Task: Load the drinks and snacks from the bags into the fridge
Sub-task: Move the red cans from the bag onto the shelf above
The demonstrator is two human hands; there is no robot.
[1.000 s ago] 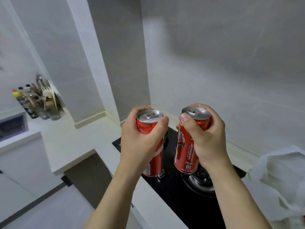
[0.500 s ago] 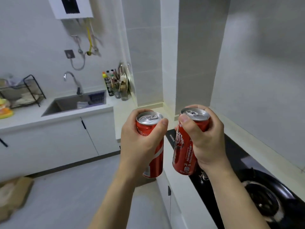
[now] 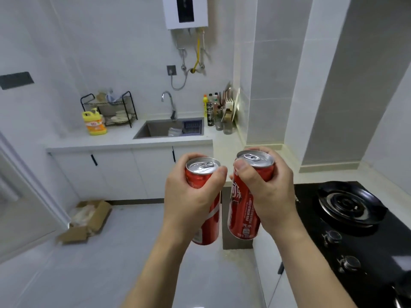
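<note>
Both grips are closed tight; left hand (image 3: pixel 189 203) wraps around one red can (image 3: pixel 205 227), right hand (image 3: pixel 266 192) around another red can (image 3: pixel 243 210); both cans upright, side by side above the floor (image 3: pixel 111 263).

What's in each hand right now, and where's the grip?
Left hand grips a red can round its body; right hand likewise grips another can.

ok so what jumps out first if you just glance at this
Two red soda cans held upright side by side in mid-frame: the left hand grips the left can, the right hand the right can. Next, the black gas stove at lower right and the yellow detergent jug left of the sink.
</note>
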